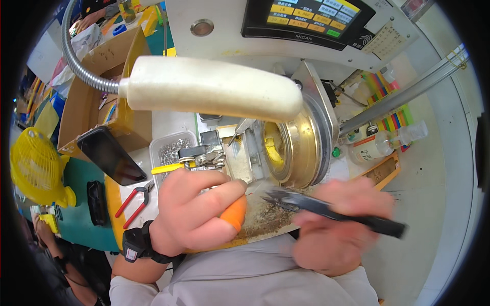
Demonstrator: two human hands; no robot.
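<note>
My left hand [199,211], with an orange finger cot [235,213] on one finger, is closed in front of a small toggle clamp [209,159] with a yellow handle [168,168]. Whatever its fingers pinch, if anything, is hidden. My right hand [344,224] is smeared by motion but wrapped round a slim black tool [332,210], whose narrow end looks forked and points left toward my left fingertips. Blur hides the tool's exact kind. Just beyond both hands stands a round brass-coloured machine wheel or chuck [301,153] with a yellow piece [273,151] inside its face.
A cream lamp head [214,87] on a flexible metal neck hangs over the machine. To the left lie a clear tray of small metal parts [173,145], a phone [112,155], red-handled pliers [137,204] and a cardboard box [97,92]. A bottle [375,147] stands right. Another person's hand [43,232] shows far left.
</note>
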